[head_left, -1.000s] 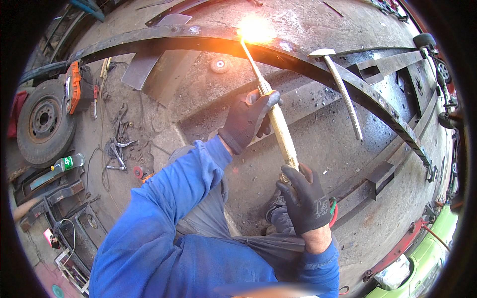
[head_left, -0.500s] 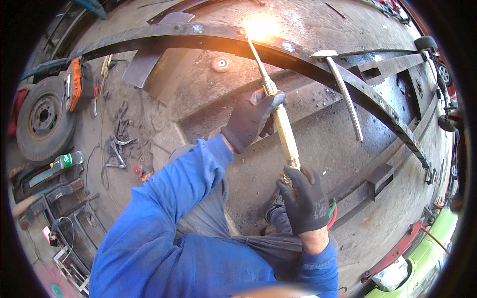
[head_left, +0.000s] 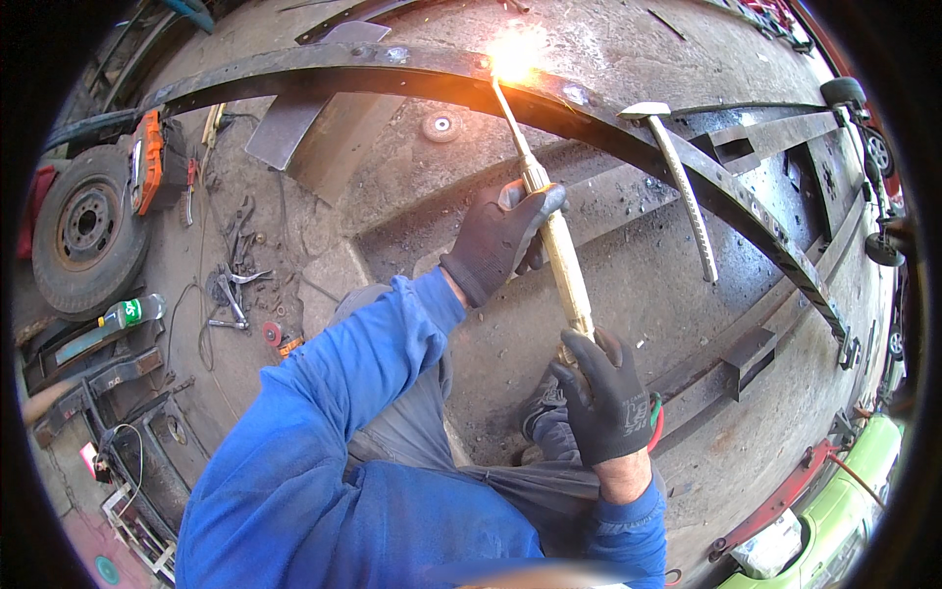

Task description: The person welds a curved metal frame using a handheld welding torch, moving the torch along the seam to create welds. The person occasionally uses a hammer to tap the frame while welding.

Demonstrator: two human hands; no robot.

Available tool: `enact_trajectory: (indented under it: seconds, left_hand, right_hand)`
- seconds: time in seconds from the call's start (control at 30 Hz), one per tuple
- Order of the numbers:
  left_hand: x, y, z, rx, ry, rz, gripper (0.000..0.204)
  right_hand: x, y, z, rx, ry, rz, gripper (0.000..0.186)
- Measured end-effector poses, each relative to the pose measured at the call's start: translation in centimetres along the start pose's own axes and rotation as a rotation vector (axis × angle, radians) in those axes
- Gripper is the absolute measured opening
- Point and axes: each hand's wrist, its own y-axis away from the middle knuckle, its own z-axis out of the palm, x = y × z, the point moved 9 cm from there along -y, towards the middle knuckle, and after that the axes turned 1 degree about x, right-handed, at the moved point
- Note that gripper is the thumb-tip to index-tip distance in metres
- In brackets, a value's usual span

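Observation:
A brass gas torch (head_left: 562, 260) slants up and away from me, held in both gloved hands. My left hand (head_left: 494, 239) is closed round the front of its handle, just behind the thin nozzle tube. Round the rear end, by the valve, my right hand (head_left: 610, 398) is closed too. The torch tip meets a long dark steel beam (head_left: 392, 74), where a bright orange-white flame (head_left: 514, 56) glares and hides the metal beneath. A hammer (head_left: 677, 182) with a pale, ridged handle rests with its head on the beam, right of the flame.
A wheel with tyre (head_left: 88, 231), an orange tool (head_left: 150, 162), locking pliers (head_left: 231, 293) and a plastic bottle (head_left: 134, 312) lie at left. A small round disc (head_left: 442, 126) sits below the beam. Red and green hoses (head_left: 655, 422) run by my right wrist. A green car body (head_left: 834, 520) stands lower right.
The view has shifted very slightly. Both hands keep their hold on the torch, and the flame still burns at about the same place on the beam.

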Motion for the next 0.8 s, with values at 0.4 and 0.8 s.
enact_trajectory:
  seconds: [0.4,0.8]
  left_hand:
    - [-0.4,-0.2,0.1,-0.001,0.036,-0.03,0.043]
    - [0.8,0.5,0.0,0.055,0.04,0.019,0.044]
  right_hand:
    - [0.1,0.0,0.1,0.007,0.011,-0.03,0.044]
    - [-0.4,-0.3,0.0,0.023,-0.089,-0.051,0.044]
